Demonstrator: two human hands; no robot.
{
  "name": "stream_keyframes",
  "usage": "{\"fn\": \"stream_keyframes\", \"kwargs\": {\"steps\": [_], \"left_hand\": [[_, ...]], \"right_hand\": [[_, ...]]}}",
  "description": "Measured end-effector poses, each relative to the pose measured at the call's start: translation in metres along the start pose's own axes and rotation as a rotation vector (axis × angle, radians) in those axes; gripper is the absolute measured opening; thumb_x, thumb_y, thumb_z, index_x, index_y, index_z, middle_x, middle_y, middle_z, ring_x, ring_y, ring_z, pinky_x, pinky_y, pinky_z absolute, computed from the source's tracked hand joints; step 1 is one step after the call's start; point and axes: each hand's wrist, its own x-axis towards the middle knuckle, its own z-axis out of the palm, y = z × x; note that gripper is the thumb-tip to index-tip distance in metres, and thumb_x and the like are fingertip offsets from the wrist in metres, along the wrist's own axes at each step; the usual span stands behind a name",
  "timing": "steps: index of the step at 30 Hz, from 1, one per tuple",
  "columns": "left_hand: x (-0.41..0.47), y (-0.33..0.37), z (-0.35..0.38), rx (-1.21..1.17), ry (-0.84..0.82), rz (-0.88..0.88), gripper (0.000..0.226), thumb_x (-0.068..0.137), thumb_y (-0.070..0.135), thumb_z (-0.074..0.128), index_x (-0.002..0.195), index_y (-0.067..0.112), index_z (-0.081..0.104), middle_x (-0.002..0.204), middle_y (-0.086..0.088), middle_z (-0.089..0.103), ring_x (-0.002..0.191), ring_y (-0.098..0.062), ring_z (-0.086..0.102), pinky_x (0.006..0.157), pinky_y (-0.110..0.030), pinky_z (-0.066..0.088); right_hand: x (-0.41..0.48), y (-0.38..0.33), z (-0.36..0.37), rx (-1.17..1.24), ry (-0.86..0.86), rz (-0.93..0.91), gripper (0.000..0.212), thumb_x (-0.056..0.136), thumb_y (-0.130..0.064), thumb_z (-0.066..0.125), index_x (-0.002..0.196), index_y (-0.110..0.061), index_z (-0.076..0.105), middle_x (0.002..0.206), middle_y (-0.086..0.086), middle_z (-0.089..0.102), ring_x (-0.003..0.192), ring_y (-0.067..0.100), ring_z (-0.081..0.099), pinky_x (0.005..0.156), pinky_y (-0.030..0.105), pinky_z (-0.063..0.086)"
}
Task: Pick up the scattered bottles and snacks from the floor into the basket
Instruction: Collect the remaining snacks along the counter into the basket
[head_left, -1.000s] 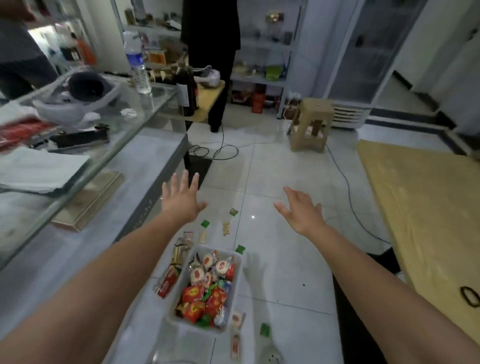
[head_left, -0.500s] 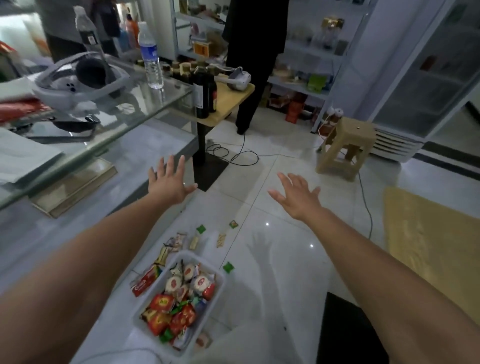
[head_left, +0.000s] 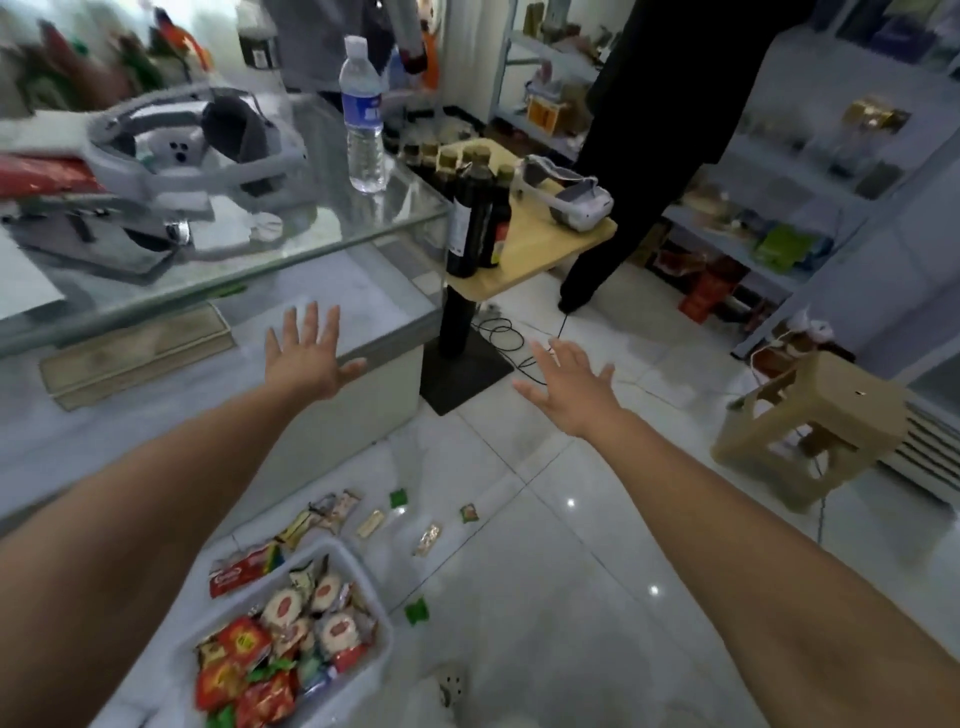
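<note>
Hovering grips: left grip (head_left: 306, 358) and right grip (head_left: 566, 387) splayed, released, holding nothing.
Basket (head_left: 363, 577): on floor (head_left: 530, 613) at 7 o'clock, packed with wrapped snacks (head_left: 283, 608).
Loose snacks (head_left: 371, 524): floor, 12 o'clock of basket.

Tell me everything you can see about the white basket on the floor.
The basket is a pale plastic tub, rectangular with rounded corners, upright on the glossy tiled floor at lower left. It is nearly full of red, white and green snack packets. A red packet lies just outside its far edge.
</note>
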Motion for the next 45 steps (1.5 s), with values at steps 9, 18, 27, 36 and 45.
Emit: {"fn": "stream_keyframes", "kwargs": {"steps": [9, 18, 27, 36, 45], "left_hand": [[-0.005, -0.030, -0.004, -0.071, 0.052, -0.423, 0.084, 0.092, 0.059, 0.039, 0.152, 0.025, -0.009, 0.159, -0.007, -0.015, 0.146, -0.031, -0.015, 0.115, -0.051, -0.004], [-0.049, -0.035, 0.097, -0.208, 0.059, -0.826, 0.083, 0.093, 0.059, 0.033, 0.151, 0.023, -0.014, 0.158, -0.008, -0.019, 0.145, -0.031, -0.015, 0.116, -0.051, -0.002], [0.040, -0.061, 0.373, -0.286, 0.148, -0.925, 0.079, 0.094, 0.061, 0.027, 0.151, 0.024, -0.013, 0.160, -0.004, -0.013, 0.147, -0.026, -0.012, 0.118, -0.046, -0.001], [0.177, -0.107, 0.671, -0.229, 0.161, -0.671, 0.081, 0.094, 0.059, 0.031, 0.150, 0.021, -0.014, 0.158, -0.006, -0.020, 0.145, -0.025, -0.019, 0.117, -0.043, -0.005], [0.182, -0.095, 0.782, -0.195, -0.001, -0.531, 0.087, 0.093, 0.058, 0.035, 0.150, 0.017, -0.016, 0.157, -0.007, -0.023, 0.144, -0.027, -0.020, 0.118, -0.044, -0.004]], "right_hand": [[0.136, -0.029, -0.009, -0.100, -0.061, -0.459, 0.066, 0.095, -0.059, 0.024, 0.150, -0.029, 0.006, 0.159, 0.001, 0.005, 0.147, 0.023, 0.000, 0.111, 0.065, 0.006], [0.213, -0.075, 0.073, -0.192, -0.177, -0.825, 0.067, 0.094, -0.060, 0.026, 0.151, -0.031, 0.005, 0.160, -0.001, 0.003, 0.147, 0.021, -0.001, 0.112, 0.064, 0.005], [0.317, -0.104, 0.344, -0.246, -0.169, -0.951, 0.071, 0.091, -0.065, 0.023, 0.150, -0.026, 0.013, 0.158, 0.002, 0.010, 0.146, 0.022, 0.009, 0.111, 0.060, 0.013], [0.427, -0.086, 0.696, -0.347, -0.168, -1.070, 0.082, 0.082, -0.075, 0.014, 0.150, -0.033, 0.000, 0.160, -0.003, -0.002, 0.147, 0.019, -0.005, 0.113, 0.061, 0.003], [0.427, -0.008, 0.800, -0.286, -0.265, -1.123, 0.113, 0.053, -0.086, -0.024, 0.150, -0.033, 0.001, 0.160, -0.003, -0.002, 0.147, 0.018, -0.005, 0.113, 0.060, 0.000]]}}
